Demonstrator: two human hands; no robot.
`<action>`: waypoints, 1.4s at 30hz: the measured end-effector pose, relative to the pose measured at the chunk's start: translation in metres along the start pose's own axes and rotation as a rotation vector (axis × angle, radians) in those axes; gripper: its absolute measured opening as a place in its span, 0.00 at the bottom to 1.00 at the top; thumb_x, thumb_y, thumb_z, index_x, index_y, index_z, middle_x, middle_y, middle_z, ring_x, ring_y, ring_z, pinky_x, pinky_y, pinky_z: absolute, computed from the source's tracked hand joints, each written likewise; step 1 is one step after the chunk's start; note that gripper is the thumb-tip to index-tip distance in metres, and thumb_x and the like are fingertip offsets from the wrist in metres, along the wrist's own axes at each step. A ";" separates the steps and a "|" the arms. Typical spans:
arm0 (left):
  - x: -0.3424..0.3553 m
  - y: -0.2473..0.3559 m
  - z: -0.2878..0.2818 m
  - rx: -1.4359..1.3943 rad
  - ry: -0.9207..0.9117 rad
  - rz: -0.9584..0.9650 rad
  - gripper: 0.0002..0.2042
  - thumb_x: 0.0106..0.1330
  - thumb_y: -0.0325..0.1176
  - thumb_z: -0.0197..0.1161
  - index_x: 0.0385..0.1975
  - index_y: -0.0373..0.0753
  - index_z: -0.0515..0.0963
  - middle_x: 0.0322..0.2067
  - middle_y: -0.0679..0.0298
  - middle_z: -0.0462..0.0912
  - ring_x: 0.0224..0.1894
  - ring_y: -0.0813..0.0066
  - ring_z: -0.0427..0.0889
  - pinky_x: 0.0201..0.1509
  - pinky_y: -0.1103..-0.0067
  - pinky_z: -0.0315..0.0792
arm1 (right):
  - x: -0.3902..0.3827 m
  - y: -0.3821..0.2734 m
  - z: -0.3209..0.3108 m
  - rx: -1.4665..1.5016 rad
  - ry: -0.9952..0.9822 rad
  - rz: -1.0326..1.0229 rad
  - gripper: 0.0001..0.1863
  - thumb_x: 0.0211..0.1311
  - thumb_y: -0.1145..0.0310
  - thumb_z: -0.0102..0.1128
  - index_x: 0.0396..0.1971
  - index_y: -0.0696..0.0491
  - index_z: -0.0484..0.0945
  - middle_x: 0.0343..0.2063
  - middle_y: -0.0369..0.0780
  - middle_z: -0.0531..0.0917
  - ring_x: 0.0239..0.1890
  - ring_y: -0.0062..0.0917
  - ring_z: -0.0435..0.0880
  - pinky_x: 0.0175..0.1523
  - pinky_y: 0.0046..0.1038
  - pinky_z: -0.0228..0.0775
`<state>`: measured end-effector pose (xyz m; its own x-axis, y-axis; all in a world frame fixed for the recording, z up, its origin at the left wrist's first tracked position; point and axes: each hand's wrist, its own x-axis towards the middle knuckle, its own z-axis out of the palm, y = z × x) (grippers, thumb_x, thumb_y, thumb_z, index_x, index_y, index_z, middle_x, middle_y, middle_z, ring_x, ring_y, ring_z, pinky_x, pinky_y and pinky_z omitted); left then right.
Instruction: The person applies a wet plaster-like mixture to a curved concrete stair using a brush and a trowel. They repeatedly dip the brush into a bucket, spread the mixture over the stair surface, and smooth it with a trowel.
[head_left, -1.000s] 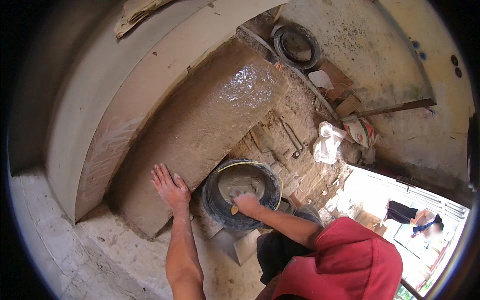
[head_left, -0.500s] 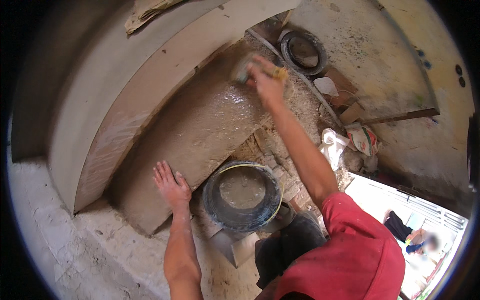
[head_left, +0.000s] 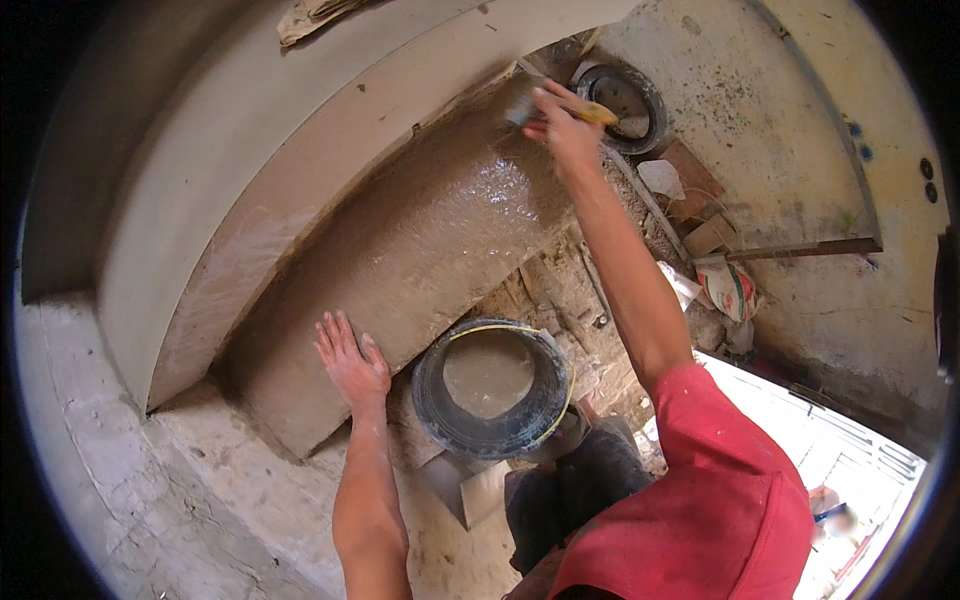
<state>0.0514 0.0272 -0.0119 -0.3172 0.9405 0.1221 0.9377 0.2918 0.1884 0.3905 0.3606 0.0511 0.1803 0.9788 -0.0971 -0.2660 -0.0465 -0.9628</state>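
My left hand [head_left: 355, 365] lies with fingers spread on the lower-left end of a grey-brown cement-coated slab [head_left: 400, 270]. My right hand [head_left: 565, 130] grips a brush [head_left: 600, 114] with a yellow handle and a blurred head at the slab's upper far end, where the surface is wet and shiny. A black bucket [head_left: 430, 400] with a yellow handle and grey slurry [head_left: 488, 372] inside stands beside the slab, below and right of my left hand.
A pale curved wall [head_left: 230, 180] borders the slab. A round black tub [head_left: 650, 105], board scraps [head_left: 705, 235] and a printed sack [head_left: 728, 290] lie along the stained right wall. Angled tiles [head_left: 478, 495] sit below the bucket. Another person [head_left: 825, 515] is partly visible beyond a bright opening.
My right hand has lifted the brush out of the bucket and moved it up to the slab's far end, travelling further up and right since half a second ago. My left hand stays put.
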 end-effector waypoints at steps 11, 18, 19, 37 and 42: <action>-0.001 -0.002 -0.004 -0.031 -0.033 -0.030 0.31 0.74 0.41 0.55 0.77 0.42 0.63 0.79 0.56 0.58 0.82 0.50 0.52 0.84 0.52 0.44 | -0.182 -0.023 -0.144 -0.316 0.374 0.134 0.24 0.71 0.61 0.67 0.63 0.53 0.80 0.53 0.42 0.85 0.40 0.27 0.88 0.38 0.27 0.84; -0.002 -0.004 0.002 -0.002 0.038 0.016 0.30 0.74 0.39 0.54 0.76 0.39 0.65 0.78 0.50 0.60 0.80 0.46 0.54 0.82 0.51 0.47 | -0.377 0.051 -0.098 -0.655 -0.457 -0.089 0.17 0.66 0.67 0.69 0.55 0.48 0.86 0.52 0.44 0.89 0.57 0.35 0.87 0.63 0.34 0.76; -0.001 -0.003 0.001 -0.010 0.008 0.008 0.30 0.74 0.39 0.54 0.76 0.38 0.64 0.77 0.50 0.61 0.80 0.46 0.54 0.83 0.51 0.47 | -0.387 0.076 -0.086 -0.700 -0.511 -0.012 0.16 0.66 0.66 0.69 0.53 0.47 0.86 0.48 0.45 0.89 0.54 0.38 0.88 0.59 0.35 0.79; -0.003 -0.008 0.006 -0.034 0.066 0.039 0.29 0.73 0.38 0.54 0.75 0.43 0.67 0.78 0.52 0.60 0.81 0.45 0.54 0.82 0.49 0.46 | -0.191 0.015 -0.014 -0.424 -0.290 0.215 0.21 0.63 0.68 0.73 0.56 0.54 0.85 0.45 0.40 0.88 0.33 0.20 0.84 0.35 0.26 0.81; -0.005 -0.006 0.007 -0.014 0.009 0.009 0.29 0.75 0.38 0.51 0.76 0.43 0.66 0.78 0.54 0.60 0.81 0.46 0.52 0.83 0.50 0.45 | -0.107 -0.017 -0.070 -0.702 0.052 -0.167 0.17 0.61 0.66 0.73 0.50 0.50 0.89 0.35 0.39 0.92 0.33 0.29 0.90 0.38 0.31 0.80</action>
<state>0.0478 0.0223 -0.0206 -0.3098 0.9415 0.1323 0.9386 0.2807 0.2005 0.4422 0.2427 0.0598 0.2149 0.9741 0.0706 0.4366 -0.0312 -0.8991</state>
